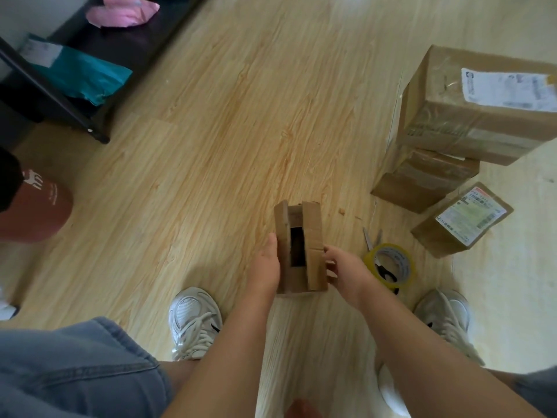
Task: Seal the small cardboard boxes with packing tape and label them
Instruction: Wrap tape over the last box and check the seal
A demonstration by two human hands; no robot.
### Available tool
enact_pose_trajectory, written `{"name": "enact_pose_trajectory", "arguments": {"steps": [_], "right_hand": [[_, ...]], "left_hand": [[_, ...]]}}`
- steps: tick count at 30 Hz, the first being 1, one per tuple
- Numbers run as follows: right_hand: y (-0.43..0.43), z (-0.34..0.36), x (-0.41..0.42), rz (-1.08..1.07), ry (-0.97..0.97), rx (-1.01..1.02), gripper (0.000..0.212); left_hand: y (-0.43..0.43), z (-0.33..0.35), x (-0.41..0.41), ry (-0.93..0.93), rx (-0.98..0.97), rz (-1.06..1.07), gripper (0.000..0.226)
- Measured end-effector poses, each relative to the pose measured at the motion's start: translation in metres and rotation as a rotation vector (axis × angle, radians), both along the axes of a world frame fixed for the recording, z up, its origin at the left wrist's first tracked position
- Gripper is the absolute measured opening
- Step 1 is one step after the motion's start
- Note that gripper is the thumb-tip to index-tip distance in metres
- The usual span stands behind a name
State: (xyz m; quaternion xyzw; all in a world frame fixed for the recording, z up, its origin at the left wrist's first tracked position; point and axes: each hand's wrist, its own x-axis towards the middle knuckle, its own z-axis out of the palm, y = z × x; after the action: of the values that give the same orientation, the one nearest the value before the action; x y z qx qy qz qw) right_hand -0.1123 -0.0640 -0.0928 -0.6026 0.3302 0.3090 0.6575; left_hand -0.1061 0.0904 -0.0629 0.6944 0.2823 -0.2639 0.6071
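Observation:
A small brown cardboard box (313, 236) stands on the wooden floor between my feet, its two top flaps nearly shut with a dark gap between them. My left hand (266, 263) grips the box's left side, thumb up along the left flap. My right hand (343, 267) pinches the right flap's near edge with curled fingers. A yellow-rimmed roll of packing tape (405, 268) lies on the floor just right of my right hand, and scissors (370, 239) lie partly under and through it.
Three taped cardboard boxes sit at the right: a large one (470, 110) with a white label, a middle one (428, 179) beneath it, a small labelled one (461, 218). A dark rack (60, 98) with teal and pink parcels stands far left. A reddish cap (33, 206) lies left.

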Motion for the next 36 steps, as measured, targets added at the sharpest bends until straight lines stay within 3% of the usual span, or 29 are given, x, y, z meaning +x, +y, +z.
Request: {"name": "enact_pose_trajectory", "arguments": {"steps": [3, 7, 14, 18, 21, 23, 28, 33, 36], "right_hand": [[-0.009, 0.007, -0.005, -0.075, 0.016, 0.013, 0.030], [-0.015, 0.015, -0.001, -0.094, 0.028, 0.047, 0.037], [-0.017, 0.015, -0.002, -0.164, 0.012, 0.178, 0.037], [-0.015, 0.017, 0.005, -0.056, -0.009, -0.003, 0.040], [-0.012, 0.026, 0.015, 0.018, -0.095, -0.084, 0.026], [-0.008, 0.030, 0.023, 0.101, -0.164, -0.137, 0.026], [0.006, 0.028, 0.039, 0.420, -0.286, -0.479, 0.055], [0.003, 0.024, 0.043, 0.422, -0.290, -0.396, 0.048], [-0.017, 0.024, 0.034, 0.324, -0.286, -0.488, 0.041]], "left_hand": [[0.003, 0.011, 0.005, -0.016, -0.056, -0.015, 0.020], [0.007, 0.009, 0.007, -0.199, 0.049, -0.092, 0.017], [-0.006, 0.015, 0.010, -0.288, 0.101, -0.125, 0.026], [-0.003, 0.008, 0.008, -0.270, 0.092, -0.093, 0.030], [-0.002, 0.002, 0.006, -0.213, 0.070, 0.008, 0.049], [-0.002, -0.005, 0.005, -0.179, 0.068, 0.081, 0.041], [-0.003, -0.022, -0.002, -0.070, -0.011, 0.267, 0.027], [-0.006, -0.030, -0.003, -0.017, 0.023, 0.311, 0.033], [-0.007, -0.031, 0.002, -0.001, 0.032, 0.312, 0.037]]}}
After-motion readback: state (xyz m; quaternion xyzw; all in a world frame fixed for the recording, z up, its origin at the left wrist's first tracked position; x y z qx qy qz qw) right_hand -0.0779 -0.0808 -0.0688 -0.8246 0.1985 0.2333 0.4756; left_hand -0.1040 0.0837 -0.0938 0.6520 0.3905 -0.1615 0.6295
